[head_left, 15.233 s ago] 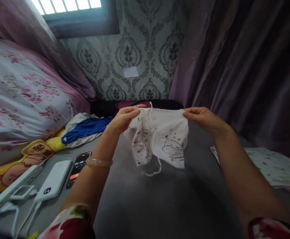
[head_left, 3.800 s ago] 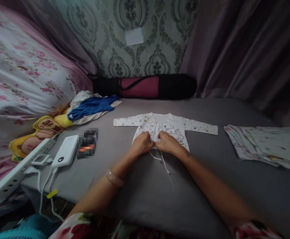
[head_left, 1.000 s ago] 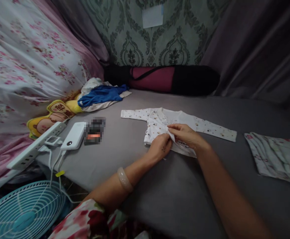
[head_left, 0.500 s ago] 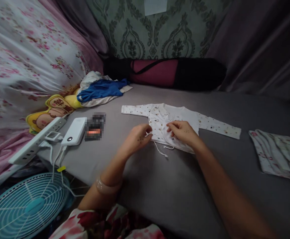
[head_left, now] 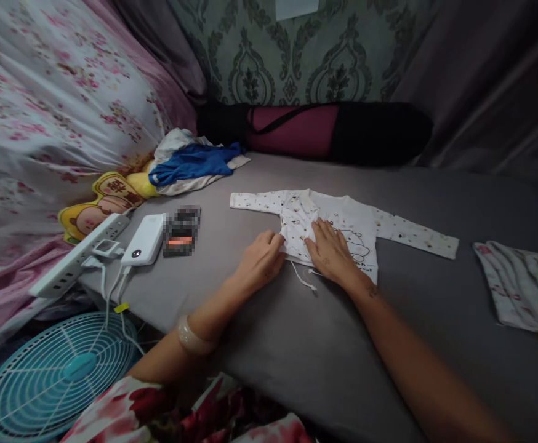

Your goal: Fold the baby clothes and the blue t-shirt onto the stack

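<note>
A white baby shirt [head_left: 359, 237] with small printed figures lies spread on the grey sheet, its two long sleeves stretched out sideways. My right hand [head_left: 329, 249] rests flat on its front, fingers stretched out. At the shirt's left edge my left hand [head_left: 263, 255] has its fingers bent together on the side seam; their tips are partly hidden. Thin white tie strings [head_left: 303, 278] hang from the lower hem onto the sheet between my hands. A cartoon animal outline and lettering show on the shirt's right half.
Folded patterned cloth [head_left: 522, 289] lies at the right. On the left are a power strip [head_left: 79, 255], a white power bank [head_left: 144, 240], a blurred dark item [head_left: 181, 231], a plush toy [head_left: 96, 212] and crumpled clothes [head_left: 199, 163]. A blue fan [head_left: 77, 369] stands below; a long bag [head_left: 292, 129] lies behind.
My right hand has flattened from a finger pinch onto the shirt's front, and the cartoon print on its right half now shows. My left hand has closed in on the left edge.
</note>
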Available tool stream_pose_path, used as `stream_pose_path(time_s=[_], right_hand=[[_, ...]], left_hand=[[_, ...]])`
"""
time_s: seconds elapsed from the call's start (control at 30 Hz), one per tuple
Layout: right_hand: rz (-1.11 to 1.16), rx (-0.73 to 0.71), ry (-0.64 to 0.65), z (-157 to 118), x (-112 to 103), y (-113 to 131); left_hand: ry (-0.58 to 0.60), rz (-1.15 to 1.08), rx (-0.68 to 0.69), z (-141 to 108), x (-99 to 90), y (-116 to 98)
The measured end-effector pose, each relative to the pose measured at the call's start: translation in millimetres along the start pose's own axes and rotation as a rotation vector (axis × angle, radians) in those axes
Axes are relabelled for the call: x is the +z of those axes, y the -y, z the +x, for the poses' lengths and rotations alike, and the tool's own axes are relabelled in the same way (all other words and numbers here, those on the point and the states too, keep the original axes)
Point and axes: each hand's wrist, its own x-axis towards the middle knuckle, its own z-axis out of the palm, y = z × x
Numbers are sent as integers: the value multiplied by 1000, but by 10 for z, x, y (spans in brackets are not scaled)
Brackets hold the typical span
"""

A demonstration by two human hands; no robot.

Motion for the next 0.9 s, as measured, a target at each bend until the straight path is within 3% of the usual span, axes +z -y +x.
stream_pose_path(time_s=[0.23, 0.43, 0.63, 0.77, 0.83, 0.9], right_hand=[[-29, 12, 54, -30, 4, 15], [-74, -22, 6, -51, 39, 5], [-85, -16, 15, -31, 53, 4], [-72, -9, 19, -25, 32, 20], [-60, 0, 28, -23, 19, 30], [-49, 5, 39, -24, 6, 38]], left_hand=[[85, 126, 49, -24, -1, 38], [101, -71, -60, -146, 43, 188], [63, -283, -126, -188, -36, 240], [269, -278, -163, -66, -203, 295], [420, -219, -138, 112, -307, 335], [495, -157, -56, 383, -387, 362]])
